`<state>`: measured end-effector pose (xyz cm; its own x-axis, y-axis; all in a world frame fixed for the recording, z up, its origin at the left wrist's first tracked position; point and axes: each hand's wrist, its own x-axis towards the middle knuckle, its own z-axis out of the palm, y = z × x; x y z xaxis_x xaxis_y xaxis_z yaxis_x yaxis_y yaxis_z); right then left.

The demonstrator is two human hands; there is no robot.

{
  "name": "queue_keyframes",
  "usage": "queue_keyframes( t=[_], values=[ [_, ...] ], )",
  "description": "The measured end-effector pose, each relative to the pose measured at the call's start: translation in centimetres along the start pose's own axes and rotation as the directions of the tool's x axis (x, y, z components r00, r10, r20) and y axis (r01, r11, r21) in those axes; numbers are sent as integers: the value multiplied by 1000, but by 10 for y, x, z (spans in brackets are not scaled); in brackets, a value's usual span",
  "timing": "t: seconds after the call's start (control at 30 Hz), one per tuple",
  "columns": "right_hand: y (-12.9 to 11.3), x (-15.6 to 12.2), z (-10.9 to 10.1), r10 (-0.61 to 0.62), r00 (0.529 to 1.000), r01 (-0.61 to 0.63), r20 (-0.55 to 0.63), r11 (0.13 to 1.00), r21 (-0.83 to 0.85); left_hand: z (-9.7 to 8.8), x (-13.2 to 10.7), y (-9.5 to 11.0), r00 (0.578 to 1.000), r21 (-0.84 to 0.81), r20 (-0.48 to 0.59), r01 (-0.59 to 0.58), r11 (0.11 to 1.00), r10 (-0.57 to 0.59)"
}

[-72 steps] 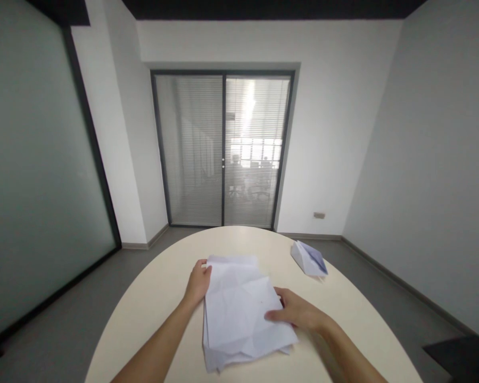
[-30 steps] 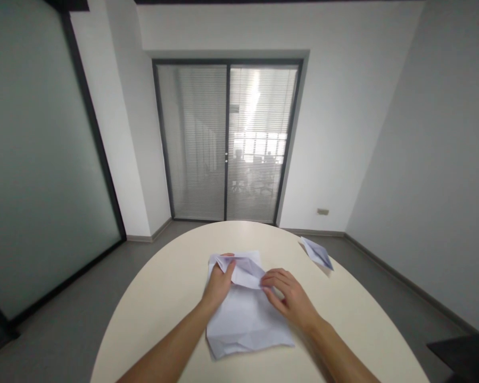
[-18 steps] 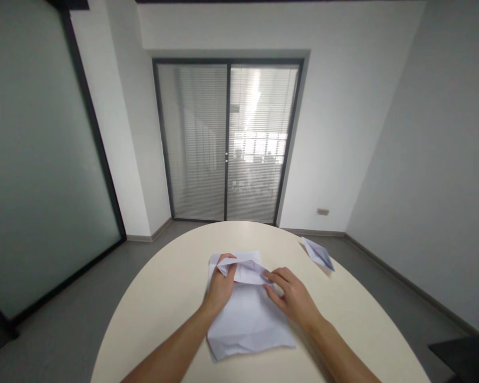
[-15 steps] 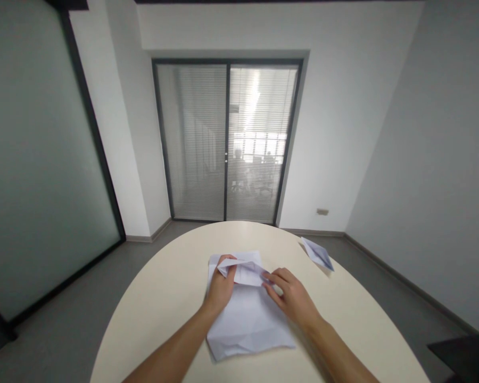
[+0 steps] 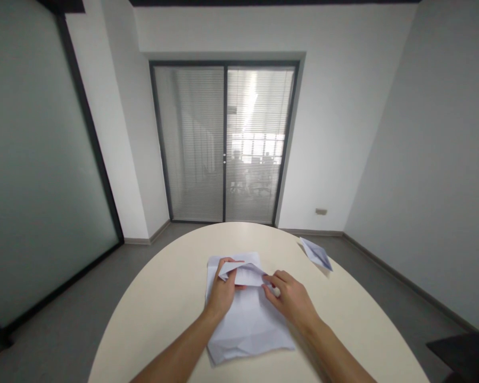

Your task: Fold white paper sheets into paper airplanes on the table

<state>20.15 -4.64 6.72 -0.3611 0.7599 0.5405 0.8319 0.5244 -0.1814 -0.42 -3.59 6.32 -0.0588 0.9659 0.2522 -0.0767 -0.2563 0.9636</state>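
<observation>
A stack of creased white paper sheets (image 5: 249, 324) lies on the round cream table (image 5: 163, 298). The far edge of the top sheet (image 5: 245, 274) is folded back toward me. My left hand (image 5: 222, 291) pinches the left end of that folded flap, fingers closed on it. My right hand (image 5: 289, 300) rests on the sheet at the flap's right end, fingertips pressing the paper down.
A folded paper shape (image 5: 316, 252) lies near the table's far right edge. Beyond the table stand glass sliding doors with blinds (image 5: 223, 143), a frosted glass wall (image 5: 35, 159) at left and a dark object (image 5: 463, 354) at lower right.
Earlier both hands lay flat at the stack's sides. They have since moved to the far edge and folded it back; in the last half second the flap has come slightly nearer me.
</observation>
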Motion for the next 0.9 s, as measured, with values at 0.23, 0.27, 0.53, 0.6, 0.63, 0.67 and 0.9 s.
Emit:
queue_keyframes(
  t=[0.23,0.27,0.53,0.6,0.63,0.67,0.9],
  values=[
    [-1,1,-2,108,994,-110,36,992,59,0,-2,3,998,22,57,-15,1000,14],
    [-1,2,-2,115,993,-117,39,992,55,-1,-2,3,997,20,71,-21,1000,20],
    [-6,3,-6,123,991,-124,51,992,0,5,-4,3,984,-257,80,172,951,-157],
    [-7,2,-7,134,990,-135,49,991,15,7,-4,3,971,-349,104,237,907,-214],
    [-8,1,-7,139,989,-141,49,990,28,8,-5,3,961,-390,137,277,878,-242],
    [-9,1,-8,143,988,-146,49,988,43,8,-5,3,948,-429,180,316,846,-263],
    [-18,-1,-6,144,988,-152,55,971,184,7,-8,2,881,-565,402,454,688,-251]
  ],
)
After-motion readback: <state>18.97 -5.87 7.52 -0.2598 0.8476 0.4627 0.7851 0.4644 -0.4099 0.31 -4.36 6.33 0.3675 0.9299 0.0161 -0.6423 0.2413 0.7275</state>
